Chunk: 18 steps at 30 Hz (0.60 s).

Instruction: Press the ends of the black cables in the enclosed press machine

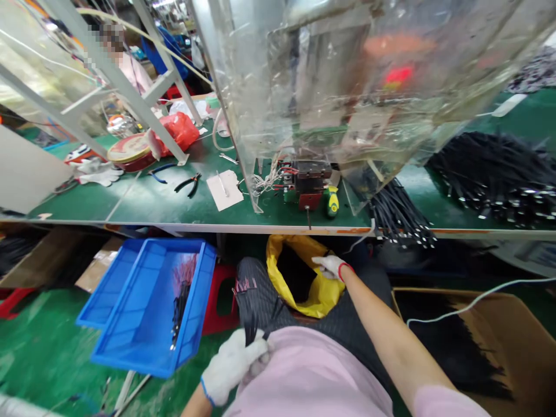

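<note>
Head view: seated worker's own two hands, both in white gloves, in front of a green workbench (147,204). Left hand (234,362), blue cuff, low beside the pink shirt; fingers closed round a bunch of black cables (249,313), which lies up over the thigh with thin pinkish ends at the far tip. Right hand (332,266), red cuff, at the right-hand rim of a yellow bag (330,296); fingers point left toward its mouth, but cannot tell whether they pinch the rim. Bag stands open between the legs, dark inside. To the left, a blue tray (139,324) overlapping another; a small bundle of wires (182,295) lies along its right side, reddish ends away from the worker. On the bench, left to right: gloves (98,172), a round tin (129,152), a red plastic bag (178,134), blue-handled pliers (160,172), dark pliers (190,185), a white card (217,197) with a slim tool on it. Next, a small machine (309,174) at the foot of a clear plastic sheet (317,87), a yellow-green screwdriver (332,204) just beside it. Farther right, a cable bundle (395,208) reaching past the bench edge, then a larger cable pile (495,168). Below, a cardboard box (521,336) holding black material, pale cord (460,310) passing above.
</note>
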Each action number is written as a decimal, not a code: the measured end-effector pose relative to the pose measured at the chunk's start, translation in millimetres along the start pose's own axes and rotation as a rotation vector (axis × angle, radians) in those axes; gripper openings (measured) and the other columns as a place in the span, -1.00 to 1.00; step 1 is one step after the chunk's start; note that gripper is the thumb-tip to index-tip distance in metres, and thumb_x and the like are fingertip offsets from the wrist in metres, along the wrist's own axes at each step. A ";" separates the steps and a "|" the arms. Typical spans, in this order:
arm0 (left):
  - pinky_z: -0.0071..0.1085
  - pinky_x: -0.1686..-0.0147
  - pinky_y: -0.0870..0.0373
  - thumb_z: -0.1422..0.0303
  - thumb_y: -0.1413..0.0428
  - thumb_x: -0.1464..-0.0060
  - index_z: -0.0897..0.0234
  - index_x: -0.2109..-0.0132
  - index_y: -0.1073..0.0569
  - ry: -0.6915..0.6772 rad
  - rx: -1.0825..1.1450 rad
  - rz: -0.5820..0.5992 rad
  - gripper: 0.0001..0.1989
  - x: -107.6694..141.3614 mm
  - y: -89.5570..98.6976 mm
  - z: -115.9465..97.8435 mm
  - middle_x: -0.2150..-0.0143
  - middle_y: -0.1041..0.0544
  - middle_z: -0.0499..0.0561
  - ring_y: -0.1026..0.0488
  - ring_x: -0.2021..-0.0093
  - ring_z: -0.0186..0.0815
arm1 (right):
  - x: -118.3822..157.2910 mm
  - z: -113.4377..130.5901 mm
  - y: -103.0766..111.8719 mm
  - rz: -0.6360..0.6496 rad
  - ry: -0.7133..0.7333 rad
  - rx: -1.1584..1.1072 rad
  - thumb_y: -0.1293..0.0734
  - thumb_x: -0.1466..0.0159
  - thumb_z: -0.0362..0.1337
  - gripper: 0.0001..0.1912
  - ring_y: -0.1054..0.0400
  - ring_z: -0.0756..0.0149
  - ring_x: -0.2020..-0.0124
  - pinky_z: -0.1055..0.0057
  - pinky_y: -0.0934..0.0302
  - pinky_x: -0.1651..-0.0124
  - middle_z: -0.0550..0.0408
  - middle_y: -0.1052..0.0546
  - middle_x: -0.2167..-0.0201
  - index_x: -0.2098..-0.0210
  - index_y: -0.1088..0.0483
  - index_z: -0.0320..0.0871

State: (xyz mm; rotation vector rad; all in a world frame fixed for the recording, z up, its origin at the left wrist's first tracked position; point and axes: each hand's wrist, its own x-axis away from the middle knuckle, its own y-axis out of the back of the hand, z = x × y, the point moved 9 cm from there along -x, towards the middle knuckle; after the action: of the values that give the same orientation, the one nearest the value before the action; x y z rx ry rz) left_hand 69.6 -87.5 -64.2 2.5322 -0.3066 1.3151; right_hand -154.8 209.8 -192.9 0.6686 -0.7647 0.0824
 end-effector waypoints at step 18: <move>-0.47 0.50 -0.11 0.15 -0.05 -0.09 0.27 0.43 -0.46 -0.212 -0.456 -0.104 -0.70 -36.9 -0.2 -40.4 0.51 -0.47 -0.07 -0.29 0.52 -0.40 | 144.6 77.6 -111.3 0.422 0.307 -0.566 -0.34 -0.11 0.03 -0.63 -0.26 0.48 0.55 0.54 -0.13 0.50 0.15 -0.41 0.57 0.47 -0.40 -0.19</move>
State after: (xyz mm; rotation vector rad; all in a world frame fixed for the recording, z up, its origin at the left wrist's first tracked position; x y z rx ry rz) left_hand 18.0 -71.6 -72.3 2.2585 -0.4531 0.8241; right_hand -63.4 52.2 -114.8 -0.0521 -0.5812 0.3323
